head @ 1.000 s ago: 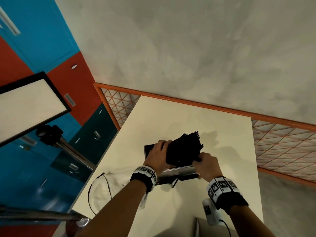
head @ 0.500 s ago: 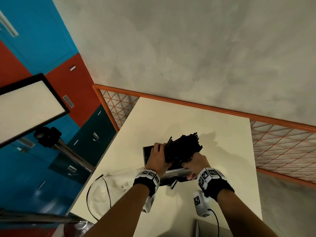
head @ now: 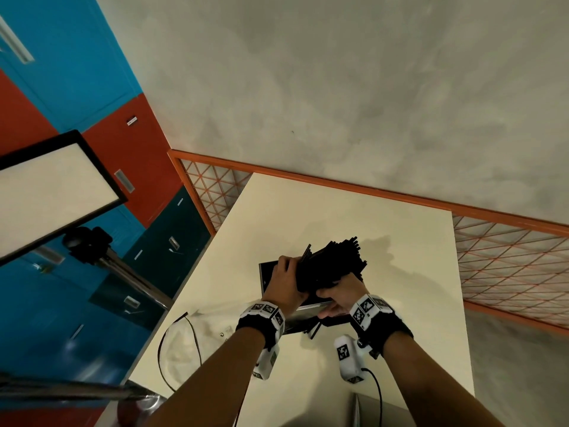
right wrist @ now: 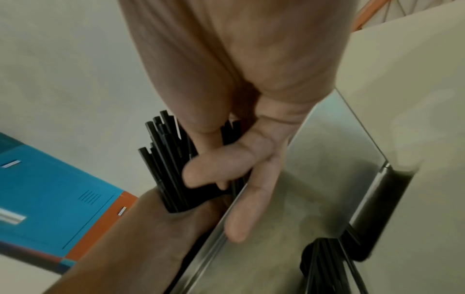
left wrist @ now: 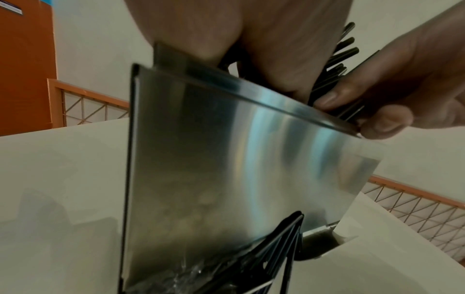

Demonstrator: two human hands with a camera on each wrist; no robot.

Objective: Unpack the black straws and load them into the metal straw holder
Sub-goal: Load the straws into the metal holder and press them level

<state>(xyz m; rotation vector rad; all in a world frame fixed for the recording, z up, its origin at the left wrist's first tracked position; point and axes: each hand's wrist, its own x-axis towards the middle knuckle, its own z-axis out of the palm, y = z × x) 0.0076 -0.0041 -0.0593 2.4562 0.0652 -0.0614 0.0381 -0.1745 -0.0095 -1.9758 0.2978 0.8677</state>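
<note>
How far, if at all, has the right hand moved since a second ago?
Yes: the right hand has shifted left along the metal straw holder, closer to the left hand.

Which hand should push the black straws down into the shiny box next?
Probably the right hand. Its fingers grip the black straws just above the metal straw holder's rim, so it can steer them down. The left hand also clasps the bundle and looks better placed for steadying.

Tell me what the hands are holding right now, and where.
Both hands grip the straws: left hand on the bundle's left side, right hand round its lower end at the holder rim.
</note>
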